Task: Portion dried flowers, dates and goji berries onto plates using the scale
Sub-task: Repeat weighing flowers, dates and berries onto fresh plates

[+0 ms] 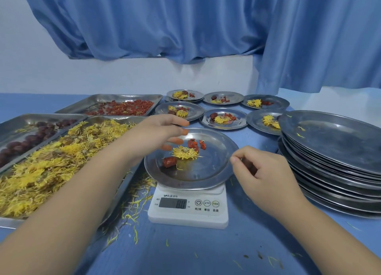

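Head | I see left hand (162, 131) spread above plate (198, 171) | right hand (261, 172) pinches its rim | scale (186, 218) buttons: 开/关, 单位, 去皮

Plate (206, 171) on scale (188, 211), trays (61, 171) left.

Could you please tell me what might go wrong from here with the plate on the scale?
The plate is wider than the small scale under it, so the right hand, which seems to pinch its rim, could tip it and send the date rolling. That same touch may also skew the reading. The left hand, spread low near the goji berries, could brush some off.
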`<state>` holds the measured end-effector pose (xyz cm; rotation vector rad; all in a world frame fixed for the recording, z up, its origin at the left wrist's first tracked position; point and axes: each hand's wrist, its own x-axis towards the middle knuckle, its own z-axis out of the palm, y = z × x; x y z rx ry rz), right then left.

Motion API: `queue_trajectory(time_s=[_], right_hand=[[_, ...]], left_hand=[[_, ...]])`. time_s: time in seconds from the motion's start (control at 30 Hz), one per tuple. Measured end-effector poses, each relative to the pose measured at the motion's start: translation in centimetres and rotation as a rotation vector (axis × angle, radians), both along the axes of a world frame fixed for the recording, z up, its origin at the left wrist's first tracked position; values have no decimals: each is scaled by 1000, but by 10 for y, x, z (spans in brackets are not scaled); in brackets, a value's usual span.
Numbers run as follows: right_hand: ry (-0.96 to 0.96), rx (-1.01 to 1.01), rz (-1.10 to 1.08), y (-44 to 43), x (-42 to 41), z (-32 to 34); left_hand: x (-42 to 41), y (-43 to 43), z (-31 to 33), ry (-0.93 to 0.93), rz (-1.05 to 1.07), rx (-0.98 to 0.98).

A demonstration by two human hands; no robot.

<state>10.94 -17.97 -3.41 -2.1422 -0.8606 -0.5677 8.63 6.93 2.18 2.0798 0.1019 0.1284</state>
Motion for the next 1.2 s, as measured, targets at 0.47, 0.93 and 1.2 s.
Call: queue_trajectory(time_s=[0.47, 0.93, 1.2], right_hand=[[340, 135, -194, 4, 13, -10], [1140, 446, 107, 7, 9, -4], [1183, 736, 194, 6, 11, -1]], left_hand=[[-22, 11, -24, -313, 435, -70], [-26, 7, -28, -266, 342, -108], [-35, 3, -16, -327, 292, -293]])
